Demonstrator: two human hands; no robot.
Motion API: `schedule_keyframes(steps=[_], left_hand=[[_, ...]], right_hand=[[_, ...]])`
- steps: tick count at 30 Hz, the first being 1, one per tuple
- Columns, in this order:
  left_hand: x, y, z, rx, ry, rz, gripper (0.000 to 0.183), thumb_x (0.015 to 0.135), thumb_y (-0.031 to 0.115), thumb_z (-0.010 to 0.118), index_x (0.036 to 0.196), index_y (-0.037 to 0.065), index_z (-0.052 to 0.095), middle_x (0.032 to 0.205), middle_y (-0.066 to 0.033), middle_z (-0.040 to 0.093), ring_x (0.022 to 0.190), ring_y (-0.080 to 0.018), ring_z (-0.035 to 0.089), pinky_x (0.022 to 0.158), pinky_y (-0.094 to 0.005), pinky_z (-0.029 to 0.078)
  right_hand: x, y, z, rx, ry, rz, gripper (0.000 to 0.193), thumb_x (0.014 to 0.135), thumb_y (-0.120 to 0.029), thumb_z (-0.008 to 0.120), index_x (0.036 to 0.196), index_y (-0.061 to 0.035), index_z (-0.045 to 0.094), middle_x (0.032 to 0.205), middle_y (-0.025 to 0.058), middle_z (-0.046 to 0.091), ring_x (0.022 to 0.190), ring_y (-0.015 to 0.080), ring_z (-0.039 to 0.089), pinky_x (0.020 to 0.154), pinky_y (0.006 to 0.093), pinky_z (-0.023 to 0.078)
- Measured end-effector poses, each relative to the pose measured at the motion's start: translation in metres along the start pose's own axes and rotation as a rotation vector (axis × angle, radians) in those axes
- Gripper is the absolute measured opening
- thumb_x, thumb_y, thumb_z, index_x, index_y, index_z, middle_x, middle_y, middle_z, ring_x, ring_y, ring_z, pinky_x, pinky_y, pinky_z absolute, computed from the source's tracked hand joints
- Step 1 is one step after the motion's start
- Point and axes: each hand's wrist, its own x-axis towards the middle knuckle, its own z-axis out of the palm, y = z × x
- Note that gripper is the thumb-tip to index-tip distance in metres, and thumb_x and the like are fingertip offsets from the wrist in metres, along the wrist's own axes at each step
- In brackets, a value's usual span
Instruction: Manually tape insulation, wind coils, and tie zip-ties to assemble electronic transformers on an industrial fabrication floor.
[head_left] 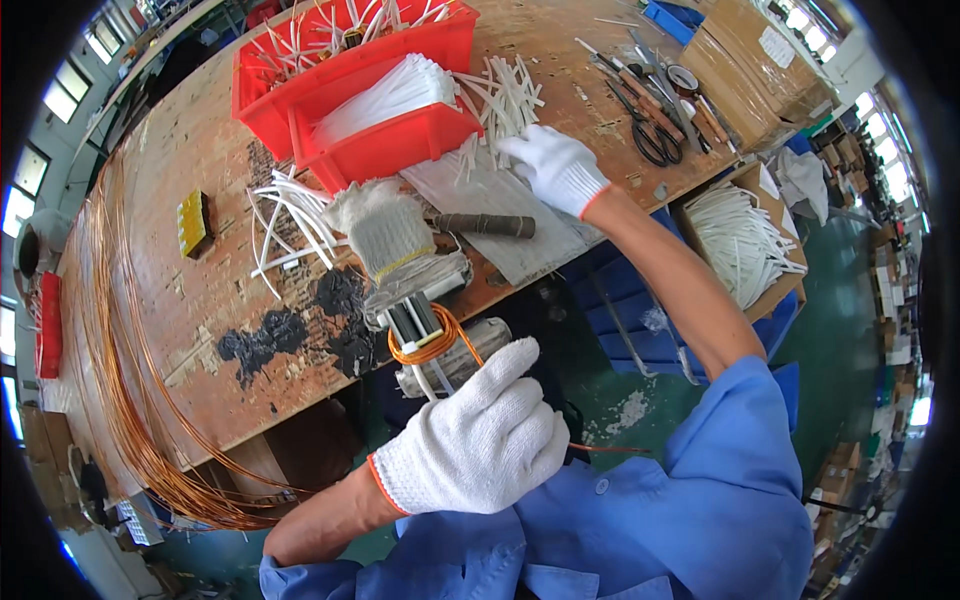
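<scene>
My left hand (pixel 480 440), in a white knitted glove, is closed around a copper wire, whose loose end (pixel 610 449) sticks out to the right. The wire runs up to an orange-copper coil (pixel 425 340) wound around a metal winding form (pixel 412 318) at the table's front edge. A white strip hangs beside the coil. Also gloved, my right hand (pixel 555 170) is at the near edge of a pile of short white tubes (pixel 505 95), its fingers bent down; what lies between the fingertips is hidden. A cloth-wrapped part (pixel 380 230) and a dark rod handle (pixel 485 225) adjoin the form.
Red bins (pixel 390 150) hold white ties and tubes. Long copper wires (pixel 130 400) sweep over the table's left side. Scissors (pixel 655 140) and hand tools lie at back right, near a cardboard box (pixel 755 65). A yellow box (pixel 194 223) and loose white tubes (pixel 290 220) lie left.
</scene>
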Motion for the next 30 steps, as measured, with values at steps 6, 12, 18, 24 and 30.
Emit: schedule_keyframes(steps=[6, 12, 18, 24, 30], left_hand=[[0.005, 0.001, 0.002, -0.016, -0.015, -0.02, 0.041, 0.058, 0.016, 0.076, 0.098, 0.005, 0.074, 0.087, -0.0058, 0.059, 0.089, -0.0276, 0.069, 0.103, -0.0587, 0.063], [0.014, -0.001, 0.004, -0.001, -0.049, -0.006, 0.038, 0.063, 0.015, 0.079, 0.101, 0.009, 0.077, 0.09, -0.0042, 0.061, 0.088, -0.0256, 0.07, 0.105, -0.0537, 0.063], [0.037, 0.01, 0.0, -0.01, -0.215, -0.079, 0.034, 0.07, 0.016, 0.078, 0.103, 0.014, 0.079, 0.086, 0.0005, 0.063, 0.068, -0.0206, 0.064, 0.061, -0.0379, 0.05], [0.065, 0.022, 0.012, -0.122, -0.313, -0.247, 0.022, 0.079, 0.008, 0.081, 0.1, 0.016, 0.078, 0.081, -0.0031, 0.067, 0.062, -0.0267, 0.066, 0.055, -0.0409, 0.05], [0.09, 0.038, 0.014, -0.317, -0.411, -0.385, 0.012, 0.091, 0.008, 0.085, 0.102, 0.009, 0.08, 0.084, -0.01, 0.069, 0.069, -0.0327, 0.073, 0.061, -0.0423, 0.056]], right_hand=[[0.007, 0.022, 0.012, 0.002, 0.013, -0.237, 0.024, 0.094, -0.014, 0.068, 0.115, -0.0178, 0.078, 0.105, 0.012, 0.07, 0.105, 0.036, 0.074, 0.089, 0.0479, 0.063], [-0.036, -0.011, -0.006, 0.265, 0.279, -0.168, 0.022, 0.091, -0.008, 0.076, 0.112, -0.0166, 0.079, 0.105, 0.0067, 0.073, 0.1, 0.0323, 0.075, 0.089, 0.0437, 0.063], [-0.078, -0.077, -0.101, 1.237, 0.63, 0.279, 0.01, 0.111, -0.003, 0.068, 0.12, -0.0029, 0.072, 0.124, 0.0109, 0.08, 0.113, 0.017, 0.075, 0.097, 0.0336, 0.061], [-0.2, -0.124, -0.144, 1.723, 0.572, 0.695, 0.02, 0.12, -0.014, 0.054, 0.124, 0.0022, 0.065, 0.095, 0.0042, 0.066, 0.073, 0.0071, 0.058, 0.069, 0.027, 0.058], [-0.293, -0.158, -0.193, 1.157, 0.164, 0.96, 0.028, 0.113, -0.021, 0.066, 0.129, 0.0006, 0.072, 0.091, -0.0011, 0.063, 0.074, 0.0073, 0.061, 0.069, 0.0272, 0.055]])
